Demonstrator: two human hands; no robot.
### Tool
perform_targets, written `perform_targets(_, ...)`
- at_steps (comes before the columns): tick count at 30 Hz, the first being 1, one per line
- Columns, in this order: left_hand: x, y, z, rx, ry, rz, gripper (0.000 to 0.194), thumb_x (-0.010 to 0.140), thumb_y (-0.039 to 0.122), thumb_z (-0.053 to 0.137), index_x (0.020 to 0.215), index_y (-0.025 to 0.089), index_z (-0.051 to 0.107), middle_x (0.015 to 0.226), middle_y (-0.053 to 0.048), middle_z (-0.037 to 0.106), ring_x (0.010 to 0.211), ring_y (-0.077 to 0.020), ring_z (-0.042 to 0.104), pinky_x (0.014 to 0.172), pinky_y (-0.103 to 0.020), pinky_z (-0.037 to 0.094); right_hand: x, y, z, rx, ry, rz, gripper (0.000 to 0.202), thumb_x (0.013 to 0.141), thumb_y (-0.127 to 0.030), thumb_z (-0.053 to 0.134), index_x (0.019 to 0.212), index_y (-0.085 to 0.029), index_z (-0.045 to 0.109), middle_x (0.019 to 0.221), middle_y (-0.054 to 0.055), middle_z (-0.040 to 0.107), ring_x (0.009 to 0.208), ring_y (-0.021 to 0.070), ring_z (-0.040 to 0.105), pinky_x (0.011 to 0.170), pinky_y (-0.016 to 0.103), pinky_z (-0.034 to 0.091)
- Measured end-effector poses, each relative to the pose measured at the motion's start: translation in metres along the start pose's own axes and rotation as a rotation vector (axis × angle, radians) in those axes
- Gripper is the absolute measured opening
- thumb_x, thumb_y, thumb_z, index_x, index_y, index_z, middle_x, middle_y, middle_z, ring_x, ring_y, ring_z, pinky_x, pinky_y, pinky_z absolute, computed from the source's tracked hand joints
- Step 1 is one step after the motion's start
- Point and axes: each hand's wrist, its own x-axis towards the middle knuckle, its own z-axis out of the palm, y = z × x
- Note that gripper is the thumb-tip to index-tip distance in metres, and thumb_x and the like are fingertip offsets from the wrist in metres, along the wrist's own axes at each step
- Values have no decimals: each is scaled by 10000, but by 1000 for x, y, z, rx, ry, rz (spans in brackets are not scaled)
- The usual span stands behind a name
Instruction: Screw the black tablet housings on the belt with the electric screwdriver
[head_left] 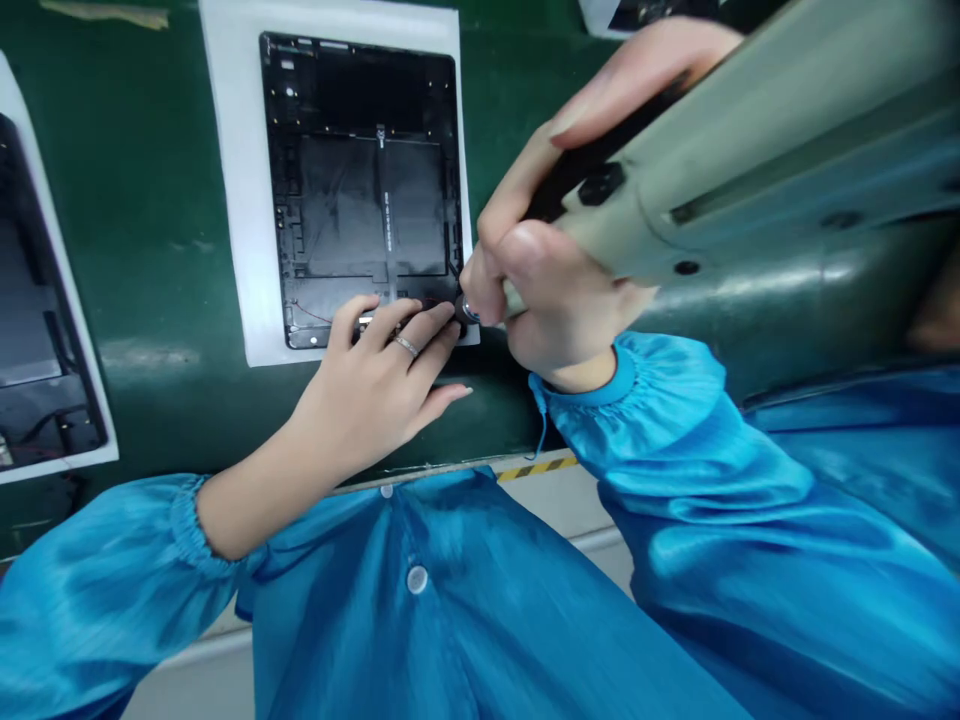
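A dark tablet housing (341,205) lies with its inside facing up on a white sheet (232,180). My left hand (382,375), with a ring on one finger, rests on the housing's lower edge. Its fingers are stretched out and the thumb is apart; a small part beneath them is mostly hidden. My right hand (562,280) is wrapped around a pale, thick-bodied electric screwdriver (750,150), tilted with its rear towards the upper right. The screwdriver's collar and tip are at the lower right corner of the housing, by my left fingertips. The exact contact point is hidden.
Another open housing (45,340) lies on white sheeting at the left. Part of a further white sheet (598,15) shows at the top. Everything lies on a green work surface (161,220), with yellow-black tape (536,467) along its front edge. Blue fabric appears at far right.
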Motion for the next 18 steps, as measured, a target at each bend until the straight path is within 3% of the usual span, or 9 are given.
perform_targets(1, 0, 0, 0, 11, 9, 2, 460, 1127, 429, 644, 1525, 211, 721, 1520, -163, 741, 1404, -400, 651, 1222, -612, 438, -1, 7, 3, -14, 55, -54, 238, 962, -344, 756, 1149, -321, 611, 1266, 30, 751, 725, 165, 726, 625, 357, 684)
perform_targets(3, 0, -1, 0, 32, 23, 11, 436, 1130, 385, 636, 1511, 194, 724, 1521, -166, 742, 1392, -392, 660, 1208, -603, 450, -2, 23, 9, 39, 115, -239, 382, 933, -406, 795, 1269, -371, 618, 1349, 1, 754, 567, 117, 623, 492, 326, 604)
perform_targets(4, 0, -1, 0, 42, 32, 17, 423, 1133, 363, 628, 1501, 181, 728, 1515, -170, 745, 1387, -387, 666, 1202, -597, 455, -1, 29, 12, 51, 88, -262, 394, 955, -400, 775, 1311, -397, 607, 1375, -11, 750, 548, 114, 617, 471, 325, 590)
perform_targets(7, 0, 0, 0, 75, 62, 39, 401, 1140, 338, 609, 1472, 153, 736, 1488, -178, 759, 1375, -378, 681, 1195, -584, 461, 1, 33, 15, 127, 75, -341, 317, 973, -361, 771, 1267, -384, 655, 1247, -20, 787, 528, 130, 647, 447, 342, 582)
perform_targets(9, 0, 0, 0, 86, 63, 42, 397, 1135, 320, 611, 1472, 148, 732, 1483, -181, 762, 1368, -377, 688, 1183, -584, 469, 1, 20, 13, 156, 70, -285, 293, 952, -328, 789, 1221, -354, 675, 1201, -9, 799, 568, 156, 696, 497, 372, 632)
perform_targets(11, 0, -1, -1, 91, 52, 45, 403, 1122, 296, 623, 1486, 154, 722, 1487, -179, 762, 1365, -380, 688, 1169, -591, 478, 1, 2, 8, 161, 3, -51, 313, 941, -234, 755, 1213, -325, 630, 1199, 10, 778, 769, 218, 807, 584, 391, 689)
perform_targets(13, -1, -1, -2, 100, 44, 48, 414, 1110, 278, 632, 1501, 163, 710, 1504, -172, 754, 1371, -381, 683, 1171, -593, 479, 2, -14, 2, 201, -28, 39, 292, 939, -191, 705, 1187, -276, 577, 1105, 23, 740, 929, 237, 836, 586, 350, 676)
perform_targets(15, -1, -1, -3, 115, 33, 55, 433, 1104, 266, 632, 1523, 173, 692, 1536, -163, 737, 1379, -380, 674, 1182, -591, 472, 5, -21, -4, 197, -60, 45, 267, 973, -251, 713, 1179, -247, 542, 1064, 22, 716, 988, 231, 833, 589, 312, 672)
perform_targets(18, 1, 1, -5, 138, 7, 45, 484, 1095, 248, 630, 1572, 170, 651, 1575, -168, 709, 1381, -384, 663, 1188, -588, 464, 9, -20, -9, 132, -79, -2, 398, 1003, -509, 781, 1169, -246, 533, 1094, 26, 724, 877, 203, 815, 579, 297, 691)
